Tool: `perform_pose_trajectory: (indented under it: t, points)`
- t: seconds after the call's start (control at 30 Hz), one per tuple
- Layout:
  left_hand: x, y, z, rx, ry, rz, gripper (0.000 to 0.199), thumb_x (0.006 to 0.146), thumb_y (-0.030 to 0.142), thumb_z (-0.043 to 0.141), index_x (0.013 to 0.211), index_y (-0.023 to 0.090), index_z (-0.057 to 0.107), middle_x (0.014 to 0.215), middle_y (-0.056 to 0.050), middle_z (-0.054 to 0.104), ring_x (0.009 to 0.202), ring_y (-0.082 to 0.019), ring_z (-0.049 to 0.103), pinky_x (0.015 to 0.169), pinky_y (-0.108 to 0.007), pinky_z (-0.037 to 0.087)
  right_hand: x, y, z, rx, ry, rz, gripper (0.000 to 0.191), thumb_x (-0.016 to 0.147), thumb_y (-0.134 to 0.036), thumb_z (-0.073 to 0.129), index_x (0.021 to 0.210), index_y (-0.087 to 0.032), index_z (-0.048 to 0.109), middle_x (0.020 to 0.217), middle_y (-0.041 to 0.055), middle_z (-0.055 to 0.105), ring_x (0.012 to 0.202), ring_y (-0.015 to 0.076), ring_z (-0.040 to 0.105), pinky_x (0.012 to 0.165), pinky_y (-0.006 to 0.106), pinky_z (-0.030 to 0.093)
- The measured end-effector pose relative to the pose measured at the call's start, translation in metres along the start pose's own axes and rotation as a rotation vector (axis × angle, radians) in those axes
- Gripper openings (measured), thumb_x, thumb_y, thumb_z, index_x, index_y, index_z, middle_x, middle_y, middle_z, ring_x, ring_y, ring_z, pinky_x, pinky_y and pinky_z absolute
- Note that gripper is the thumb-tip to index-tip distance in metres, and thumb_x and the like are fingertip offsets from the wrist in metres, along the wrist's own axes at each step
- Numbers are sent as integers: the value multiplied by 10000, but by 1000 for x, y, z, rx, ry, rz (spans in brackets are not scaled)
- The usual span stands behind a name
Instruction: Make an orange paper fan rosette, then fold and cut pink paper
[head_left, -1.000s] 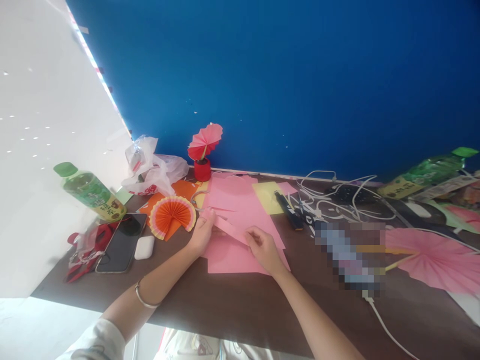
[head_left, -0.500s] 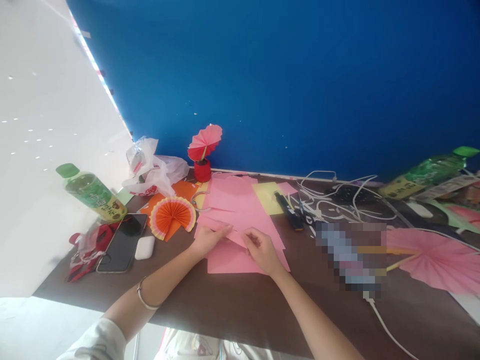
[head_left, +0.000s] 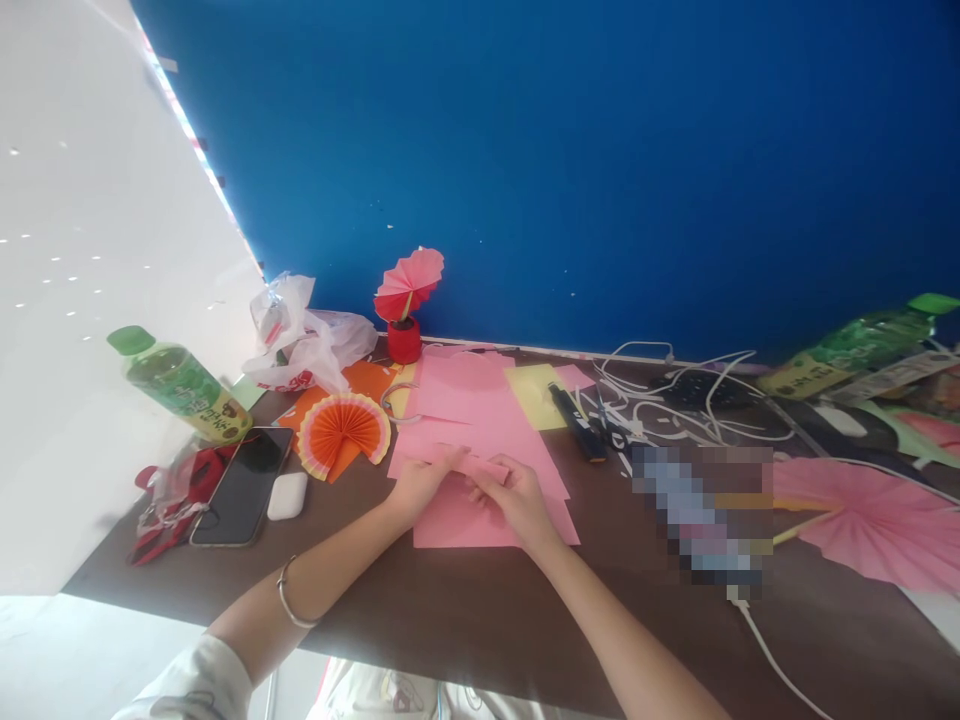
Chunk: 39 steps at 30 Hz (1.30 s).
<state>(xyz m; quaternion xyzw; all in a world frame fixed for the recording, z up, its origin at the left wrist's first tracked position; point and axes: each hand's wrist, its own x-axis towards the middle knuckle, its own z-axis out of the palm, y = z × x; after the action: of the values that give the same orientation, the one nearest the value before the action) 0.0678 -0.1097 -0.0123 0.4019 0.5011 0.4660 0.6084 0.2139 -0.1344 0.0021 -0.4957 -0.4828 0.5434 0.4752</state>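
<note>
Between my two hands is a narrow strip of folded pink paper (head_left: 484, 467), raised over larger pink sheets (head_left: 480, 523). My left hand (head_left: 426, 484) pinches its left end, with the thumb along the top. At the other end my right hand (head_left: 514, 492) grips the strip between thumb and fingers. More pink paper (head_left: 465, 390) lies flat behind my hands. An orange pleated fan (head_left: 343, 432) with a pink and yellow rim rests left of the sheets.
To the left are a green bottle (head_left: 184, 385), a phone (head_left: 244, 490) and a white case (head_left: 287, 496). A paper flower in a red pot (head_left: 404, 341) stands behind. A cutter (head_left: 577, 422), scissors (head_left: 615, 435), white cables and a pink fan (head_left: 877, 520) lie to the right.
The paper between my hands now shows as a narrow folded strip instead of a wider flap. My right hand has turned, with its thumb and fingers now around the strip's end.
</note>
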Motion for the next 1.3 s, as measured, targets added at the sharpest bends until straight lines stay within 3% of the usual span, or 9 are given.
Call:
perform_pose_trajectory:
  t: [0.1, 0.2, 0.3, 0.47, 0.63, 0.77, 0.93, 1.1, 1.3]
  points:
    - [6, 1, -1, -77, -73, -16, 424, 660, 509, 652, 837, 126, 700, 936, -108, 691, 929, -250, 627, 867, -372, 489, 0, 0, -2, 10, -19, 6, 304, 686, -461, 645, 700, -170, 559, 604, 25, 644, 496, 131, 582, 507, 257, 482]
    - [11, 4, -4, -177, -141, -79, 475, 644, 553, 642, 833, 119, 686, 926, -109, 688, 798, -220, 655, 708, -329, 545, -1, -1, -5, 27, -11, 12, 288, 696, -447, 641, 695, -175, 544, 576, 15, 634, 478, 126, 571, 497, 250, 471]
    - [16, 11, -11, -176, -157, -102, 441, 631, 516, 674, 832, 123, 679, 874, -97, 691, 685, -175, 652, 590, -272, 544, 0, -2, -10, 44, 6, -3, 279, 694, -433, 648, 682, -182, 526, 527, -7, 608, 457, 123, 557, 480, 242, 452]
    - [22, 20, -26, -6, -153, -40, 343, 551, 383, 767, 748, 114, 689, 781, -71, 690, 610, -130, 625, 573, -236, 535, 3, -1, -20, -6, 34, -36, 274, 693, -424, 651, 677, -178, 530, 493, -16, 581, 443, 112, 525, 471, 232, 430]
    - [23, 21, -28, 138, -167, 98, 300, 596, 401, 729, 724, 134, 687, 724, -56, 690, 535, -127, 612, 545, -256, 535, 8, 8, -26, 33, 110, -71, 260, 703, -409, 652, 692, -175, 538, 506, -17, 581, 440, 105, 513, 458, 224, 409]
    - [23, 18, -25, 130, -241, 62, 315, 595, 402, 732, 732, 133, 639, 645, -38, 672, 565, -160, 648, 548, -267, 544, 10, 12, -28, 96, 196, -80, 270, 726, -427, 628, 708, -171, 544, 540, 4, 612, 460, 117, 547, 475, 233, 431]
    - [15, 16, -18, 94, -259, 82, 308, 613, 380, 727, 688, 140, 550, 557, -6, 632, 525, -142, 640, 534, -250, 542, 10, 10, -23, 87, 295, -139, 337, 723, -426, 634, 929, -170, 563, 675, 28, 663, 553, 148, 609, 568, 279, 494]
    - [6, 12, -4, 19, -292, 64, 329, 620, 398, 717, 670, 144, 515, 610, -25, 654, 581, -152, 655, 571, -262, 546, 6, 7, -8, 0, 104, -31, 282, 666, -438, 673, 674, -159, 633, 641, 58, 671, 620, 188, 632, 619, 295, 503]
    - [6, 10, -3, 116, -436, 14, 380, 644, 464, 679, 763, 109, 608, 647, -50, 667, 644, -187, 667, 589, -277, 543, 0, -1, -10, -171, 196, 37, 345, 644, -478, 672, 515, -166, 605, 459, 26, 597, 435, 153, 552, 412, 243, 413]
